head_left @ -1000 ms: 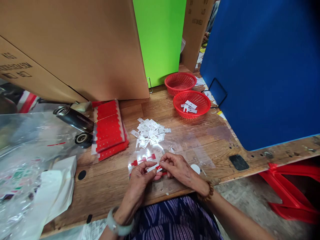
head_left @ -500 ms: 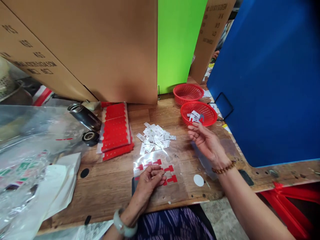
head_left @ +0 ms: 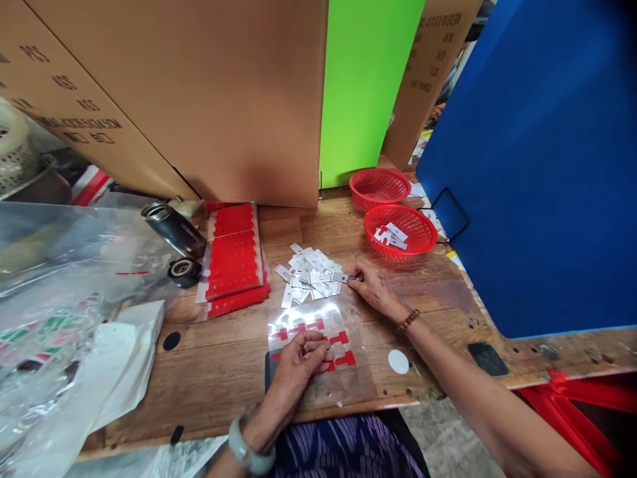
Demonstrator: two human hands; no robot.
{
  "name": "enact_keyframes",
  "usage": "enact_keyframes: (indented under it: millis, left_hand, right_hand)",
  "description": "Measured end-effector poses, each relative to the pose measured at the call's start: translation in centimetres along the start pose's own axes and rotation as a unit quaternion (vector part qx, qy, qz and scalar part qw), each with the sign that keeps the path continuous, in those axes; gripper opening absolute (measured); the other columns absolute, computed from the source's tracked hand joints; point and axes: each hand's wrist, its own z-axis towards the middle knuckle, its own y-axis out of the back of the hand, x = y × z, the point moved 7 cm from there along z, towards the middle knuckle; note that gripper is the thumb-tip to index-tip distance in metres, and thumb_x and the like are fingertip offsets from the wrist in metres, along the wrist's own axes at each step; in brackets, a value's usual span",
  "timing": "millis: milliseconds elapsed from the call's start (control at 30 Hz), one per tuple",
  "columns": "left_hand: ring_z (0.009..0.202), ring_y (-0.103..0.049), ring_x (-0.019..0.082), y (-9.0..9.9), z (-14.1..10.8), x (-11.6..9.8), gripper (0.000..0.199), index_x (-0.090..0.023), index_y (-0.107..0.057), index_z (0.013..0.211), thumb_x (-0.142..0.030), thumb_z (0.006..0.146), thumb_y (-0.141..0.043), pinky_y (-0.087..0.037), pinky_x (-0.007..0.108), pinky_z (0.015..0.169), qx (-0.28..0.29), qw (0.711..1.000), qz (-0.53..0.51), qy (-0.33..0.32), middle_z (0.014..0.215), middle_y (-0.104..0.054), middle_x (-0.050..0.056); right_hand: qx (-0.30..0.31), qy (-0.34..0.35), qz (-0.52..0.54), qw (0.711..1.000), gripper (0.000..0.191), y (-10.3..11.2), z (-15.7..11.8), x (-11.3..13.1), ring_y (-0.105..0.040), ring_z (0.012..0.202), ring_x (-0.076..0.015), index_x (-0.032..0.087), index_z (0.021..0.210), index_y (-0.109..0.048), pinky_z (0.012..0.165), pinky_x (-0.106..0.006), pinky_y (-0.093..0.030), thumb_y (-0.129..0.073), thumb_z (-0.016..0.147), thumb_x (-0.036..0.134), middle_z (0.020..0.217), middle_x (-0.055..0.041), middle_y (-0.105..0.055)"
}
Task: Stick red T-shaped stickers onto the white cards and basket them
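Observation:
My right hand (head_left: 375,287) is at the right edge of a pile of small white-and-grey tags (head_left: 311,271), its thumb and fingers closed on the end of one grey tag (head_left: 341,277). My left hand (head_left: 301,365) rests over a clear sheet (head_left: 355,382) bearing red T-shaped stickers (head_left: 339,338). Its fingers are curled into a pinch, and whatever they hold is hidden. Several tags, some with red on them, lie in the nearer red basket (head_left: 421,232).
Behind that basket stands another red basket (head_left: 381,189). Stacked red sticker sheets (head_left: 233,255), a dark flask (head_left: 174,231) and its cap (head_left: 184,272) are left of the pile. Clear plastic bags (head_left: 60,279) cover the far left. A blue panel (head_left: 537,186) rises on the right.
My right hand has moved from beside the nearer basket down and left to the pile, and has closed on a tag. My left hand stays over the sheet.

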Motion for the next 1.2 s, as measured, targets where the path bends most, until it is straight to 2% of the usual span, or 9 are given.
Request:
enact_keyframes:
  millis: [133, 233, 367, 433, 533, 667, 933, 1133, 1200]
  left_hand:
    - [0.072, -0.069, 0.015, -0.2, -0.3, -0.6, 0.045, -0.011, -0.064, 0.092, -0.051, 0.073, -0.07, -0.056, 0.025, 0.07, 0.007, 0.999, -0.036, 0.005, 0.088, -0.07, 0.01]
    - [0.072, -0.071, 0.019, -0.7, -0.6, -1.2, 0.047, -0.01, -0.062, 0.097, -0.055, 0.082, -0.057, -0.058, 0.028, 0.068, 0.035, 0.994, -0.099, 0.032, 0.085, -0.07, 0.013]
    - [0.064, -0.07, 0.015, -0.8, -0.7, -1.8, 0.026, -0.009, -0.062, 0.095, -0.026, 0.078, -0.072, -0.058, 0.021, 0.061, 0.042, 0.994, -0.09, 0.055, 0.079, -0.071, 0.01]
    - [0.06, -0.069, 0.012, -0.3, -0.5, -1.8, 0.024, -0.009, -0.061, 0.094, -0.01, 0.074, -0.073, -0.057, 0.018, 0.06, 0.023, 0.995, -0.087, 0.052, 0.077, -0.071, 0.007]
    - [0.06, -0.07, 0.012, 0.4, -0.2, -1.6, 0.02, -0.01, -0.059, 0.091, -0.004, 0.074, -0.069, -0.058, 0.018, 0.061, -0.003, 0.995, -0.09, 0.039, 0.078, -0.072, 0.008]
    - [0.067, -0.072, 0.016, 0.9, 0.5, -1.2, 0.018, -0.012, -0.056, 0.088, -0.007, 0.077, -0.069, -0.058, 0.02, 0.062, -0.027, 0.997, -0.07, 0.015, 0.08, -0.073, 0.01]
    - [0.071, -0.072, 0.016, 0.7, 1.1, -1.0, 0.022, -0.012, -0.059, 0.089, -0.014, 0.075, -0.074, -0.057, 0.019, 0.065, -0.064, 0.997, -0.04, -0.024, 0.075, -0.071, 0.006]
    - [0.077, -0.073, 0.018, 0.8, 0.9, -0.8, 0.027, -0.012, -0.062, 0.094, -0.017, 0.072, -0.077, -0.057, 0.023, 0.073, -0.062, 0.997, -0.054, -0.017, 0.084, -0.073, 0.01]
    - [0.076, -0.073, 0.018, 0.7, 0.9, -0.8, 0.027, -0.012, -0.062, 0.093, -0.015, 0.071, -0.077, -0.057, 0.023, 0.073, -0.063, 0.996, -0.058, -0.013, 0.082, -0.073, 0.01]
  right_hand:
    - [0.032, 0.031, 0.021, 0.999, 0.011, 0.0, -2.6, 2.3, -0.051, 0.068, -0.0141, 0.019, 0.071, -0.053, 0.064, -0.026, -0.039, -0.05, 0.079, 0.013, 0.071, 0.0016, -0.055]
    - [0.061, 0.121, 0.032, 0.99, 0.016, -0.6, -5.9, 5.9, -0.052, 0.078, -0.0164, 0.019, 0.073, -0.055, 0.07, -0.028, -0.041, -0.048, 0.082, 0.008, 0.078, -0.0012, -0.056]
    - [0.084, 0.163, 0.031, 0.983, 0.02, -2.1, -9.1, 8.1, -0.051, 0.083, -0.0185, 0.021, 0.08, -0.057, 0.075, -0.031, -0.043, -0.044, 0.089, 0.008, 0.083, -0.0039, -0.057]
    - [0.083, 0.14, 0.048, 0.985, 0.02, -2.5, -9.7, 7.5, -0.053, 0.089, -0.019, 0.022, 0.095, -0.058, 0.079, -0.032, -0.045, -0.044, 0.09, 0.009, 0.094, -0.0053, -0.058]
    - [0.058, 0.07, 0.054, 0.994, 0.024, -2.5, -10.2, 5.4, -0.055, 0.093, -0.0192, 0.022, 0.11, -0.053, 0.082, -0.033, -0.047, -0.045, 0.09, 0.011, 0.103, -0.0065, -0.055]
    - [0.044, 0.043, 0.006, 0.998, 0.016, -2.5, -10.8, 4.0, -0.055, 0.091, -0.0204, 0.021, 0.1, -0.055, 0.083, -0.036, -0.046, -0.045, 0.091, 0.014, 0.095, -0.0057, -0.055]
    - [0.072, 0.034, -0.025, 0.996, 0.017, -3.2, -10.2, 4.1, -0.052, 0.08, -0.0191, 0.02, 0.078, -0.051, 0.073, -0.034, -0.044, -0.045, 0.084, 0.005, 0.084, -0.0031, -0.054]
    - [-0.007, 0.056, 0.025, 0.998, 0.021, -2.8, -11.5, 4.1, -0.055, 0.096, -0.0222, 0.023, 0.102, -0.058, 0.084, -0.039, -0.047, -0.045, 0.09, 0.012, 0.101, -0.0074, -0.058]
    - [-0.023, 0.045, 0.031, 0.998, 0.02, -2.9, -11.8, 3.9, -0.056, 0.096, -0.0221, 0.024, 0.1, -0.06, 0.083, -0.037, -0.048, -0.046, 0.091, 0.014, 0.102, -0.0076, -0.058]
